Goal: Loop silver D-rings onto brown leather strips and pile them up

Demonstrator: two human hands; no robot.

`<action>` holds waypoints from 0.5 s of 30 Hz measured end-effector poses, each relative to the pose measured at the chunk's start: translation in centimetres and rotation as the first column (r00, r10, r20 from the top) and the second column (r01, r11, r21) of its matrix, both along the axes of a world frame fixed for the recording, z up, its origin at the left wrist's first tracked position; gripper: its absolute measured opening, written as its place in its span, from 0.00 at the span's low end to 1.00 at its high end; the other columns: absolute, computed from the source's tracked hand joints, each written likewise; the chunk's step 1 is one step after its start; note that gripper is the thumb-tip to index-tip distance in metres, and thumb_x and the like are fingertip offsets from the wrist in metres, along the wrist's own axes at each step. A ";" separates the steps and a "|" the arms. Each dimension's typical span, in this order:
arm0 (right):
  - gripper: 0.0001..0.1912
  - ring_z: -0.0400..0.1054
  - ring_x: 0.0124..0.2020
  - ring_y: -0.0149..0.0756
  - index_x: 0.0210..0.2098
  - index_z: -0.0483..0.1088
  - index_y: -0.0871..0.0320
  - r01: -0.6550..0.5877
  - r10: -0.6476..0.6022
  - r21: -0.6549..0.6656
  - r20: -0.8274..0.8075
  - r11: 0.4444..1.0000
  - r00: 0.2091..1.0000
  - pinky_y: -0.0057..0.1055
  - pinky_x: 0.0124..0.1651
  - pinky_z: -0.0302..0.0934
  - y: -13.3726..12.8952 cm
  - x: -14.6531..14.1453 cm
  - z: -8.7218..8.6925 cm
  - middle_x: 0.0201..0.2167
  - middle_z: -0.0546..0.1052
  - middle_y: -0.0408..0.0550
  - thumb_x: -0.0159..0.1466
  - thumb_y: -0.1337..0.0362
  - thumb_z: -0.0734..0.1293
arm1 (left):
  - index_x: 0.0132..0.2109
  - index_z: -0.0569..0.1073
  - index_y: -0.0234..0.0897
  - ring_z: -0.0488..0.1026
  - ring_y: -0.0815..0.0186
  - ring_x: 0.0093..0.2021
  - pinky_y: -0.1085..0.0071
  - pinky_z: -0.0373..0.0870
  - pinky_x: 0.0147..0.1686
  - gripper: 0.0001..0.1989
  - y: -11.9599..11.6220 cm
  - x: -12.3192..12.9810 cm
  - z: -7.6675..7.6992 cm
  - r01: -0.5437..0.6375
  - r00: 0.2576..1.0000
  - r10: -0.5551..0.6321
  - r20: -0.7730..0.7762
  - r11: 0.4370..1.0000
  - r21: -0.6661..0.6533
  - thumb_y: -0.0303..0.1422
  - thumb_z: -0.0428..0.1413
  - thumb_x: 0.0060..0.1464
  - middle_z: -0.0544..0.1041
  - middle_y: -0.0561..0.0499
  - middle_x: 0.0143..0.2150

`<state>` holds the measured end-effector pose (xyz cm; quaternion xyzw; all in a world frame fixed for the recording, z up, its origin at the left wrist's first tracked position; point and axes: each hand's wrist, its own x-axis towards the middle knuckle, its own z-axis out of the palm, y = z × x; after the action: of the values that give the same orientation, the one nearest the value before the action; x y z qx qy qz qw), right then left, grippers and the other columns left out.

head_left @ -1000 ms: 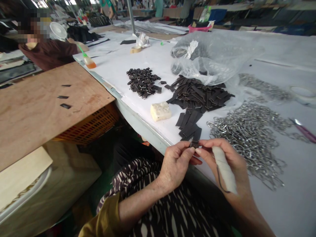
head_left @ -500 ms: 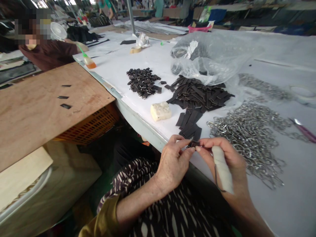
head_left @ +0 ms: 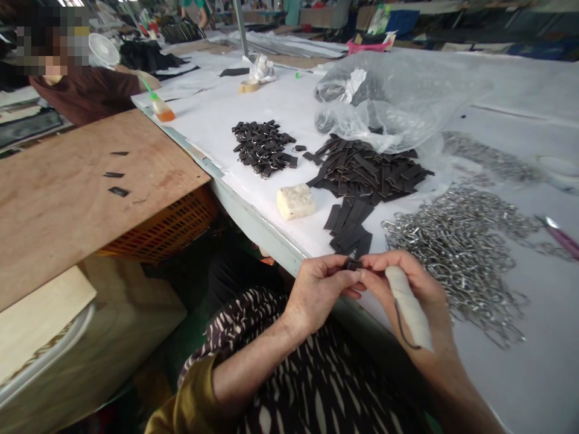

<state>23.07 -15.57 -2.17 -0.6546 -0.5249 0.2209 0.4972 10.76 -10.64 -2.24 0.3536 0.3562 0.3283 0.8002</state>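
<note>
Just over the table edge, my left hand (head_left: pixel 319 289) pinches a small dark fabric strip (head_left: pixel 353 264) between thumb and fingers. The fingertips of my right hand (head_left: pixel 434 313) meet it at the strip's other side. Across that same right palm lies an off-white wrapped handle (head_left: pixel 409 310) with a thin dark cord hanging along it; its far end is hidden. Flat dark strips (head_left: pixel 350 232) lie right beyond my fingers, joined to a bigger heap (head_left: pixel 366 169). Beside my right hand spreads a pile of metal rings (head_left: pixel 456 247). Further left are dark tabs folded around rings (head_left: pixel 262 147).
A pale yellowish block (head_left: pixel 295 201) sits near the table edge. Behind the strips is a clear plastic bag (head_left: pixel 398 102). A purple-handled tool (head_left: pixel 561 238) lies far right. To the left are a wooden board (head_left: pixel 90 199), a bottle of orange liquid (head_left: pixel 161 108) and another person (head_left: pixel 85 93).
My left fingers have shifted their hold on the strip, with fingertips now curled beneath it. Both hands stay in nearly the same place. The piles look unchanged.
</note>
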 end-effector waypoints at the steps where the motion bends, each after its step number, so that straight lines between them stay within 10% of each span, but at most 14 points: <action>1: 0.07 0.70 0.32 0.32 0.31 0.65 0.54 0.000 0.000 -0.007 0.001 1.000 1.000 0.25 0.29 0.66 0.0 0.0 0.0 0.34 0.74 0.44 0.57 0.62 0.68 | 0.34 0.77 0.29 0.71 0.68 0.28 0.71 0.69 0.34 0.11 0.0 0.0 -0.1 -0.009 1.000 0.009 0.004 1.000 -0.008 0.33 0.61 0.43 0.74 0.49 0.25; 15: 0.05 0.69 0.32 0.32 0.31 0.64 0.54 0.018 -0.019 0.003 0.087 1.000 0.996 0.27 0.32 0.65 0.0 -0.6 0.2 0.33 0.73 0.44 0.59 0.62 0.66 | 0.30 0.76 0.29 0.72 0.68 0.26 0.71 0.71 0.34 0.09 -0.1 0.1 -0.3 -0.061 0.998 0.061 -0.015 0.997 -0.039 0.32 0.60 0.43 0.76 0.47 0.25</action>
<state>22.50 -15.56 -1.97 -0.6679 -0.5402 0.1871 0.4765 10.91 -10.77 -2.54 0.3288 0.3788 0.3430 0.7942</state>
